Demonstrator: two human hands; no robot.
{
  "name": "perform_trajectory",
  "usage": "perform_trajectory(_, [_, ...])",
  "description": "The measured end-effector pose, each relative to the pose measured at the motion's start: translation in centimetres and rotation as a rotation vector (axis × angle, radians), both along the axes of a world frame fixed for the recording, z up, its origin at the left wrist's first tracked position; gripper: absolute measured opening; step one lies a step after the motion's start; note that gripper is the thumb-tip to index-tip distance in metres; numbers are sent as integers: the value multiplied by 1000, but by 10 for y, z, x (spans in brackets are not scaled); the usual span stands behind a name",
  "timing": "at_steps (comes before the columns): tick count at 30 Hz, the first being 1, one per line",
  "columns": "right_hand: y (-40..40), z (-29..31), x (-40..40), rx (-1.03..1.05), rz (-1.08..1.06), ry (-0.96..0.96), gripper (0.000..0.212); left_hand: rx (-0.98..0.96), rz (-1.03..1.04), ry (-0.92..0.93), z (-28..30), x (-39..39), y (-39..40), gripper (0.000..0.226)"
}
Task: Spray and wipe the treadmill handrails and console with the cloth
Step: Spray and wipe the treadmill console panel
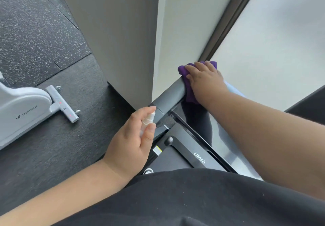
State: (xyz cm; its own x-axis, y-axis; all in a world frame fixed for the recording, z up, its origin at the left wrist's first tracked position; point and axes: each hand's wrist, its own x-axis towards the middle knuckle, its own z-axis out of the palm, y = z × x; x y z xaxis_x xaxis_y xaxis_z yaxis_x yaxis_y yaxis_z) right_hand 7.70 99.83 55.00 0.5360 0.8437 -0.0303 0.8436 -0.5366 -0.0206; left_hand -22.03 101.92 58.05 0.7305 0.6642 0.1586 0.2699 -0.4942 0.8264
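Nearest, the left hand point(133, 137) gripped a small spray bottle point(147, 122). Farther right, the right hand point(204, 79) pressed the purple cloth point(184, 71) onto the grey handrail point(168, 97), mid-wipe; next probably called for sliding the cloth along the rail.

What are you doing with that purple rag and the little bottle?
A person is cleaning a treadmill. The right hand presses a purple cloth onto the top of the gray handrail, wiping it. The left hand holds a small white spray bottle beside the lower end of that rail. The shiny black console sits just beneath. A white exercise bike stands on the dark floor to the left.
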Motion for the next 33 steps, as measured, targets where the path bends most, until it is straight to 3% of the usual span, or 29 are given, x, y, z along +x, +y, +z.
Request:
perform_trajectory(2, [5,2,-28,7,57,2,35,-11,1,-2,0,2,2,36])
perform_trajectory(6, [-1,3,-92,-50,390,109,42,13,-45,-26,0,12,2,36])
perform_trajectory(10, [-12,0,-93,-27,527,115,47,7,-99,-55,-1,25,2,34])
perform_trajectory(12, [-6,0,-74,-22,454,94,42,23,-116,-40,-2,30,3,37])
perform_trajectory(18, [2,6,20,22,-22,74,36,24,-149,35,-5,32,0,37])
perform_trajectory(24, [1,-3,12,76,-273,60,32,42,-156,51,-2,28,0,37])
perform_trajectory(27, [1,-2,-8,108,-150,60,37,44,-173,45,-2,26,1,37])
perform_trajectory(31, [9,0,-47,-25,189,290,58,34,-183,42,-3,30,-2,37])
perform_trajectory(33, [5,0,-49,-22,286,310,61,31,-182,32,-4,35,-4,37])
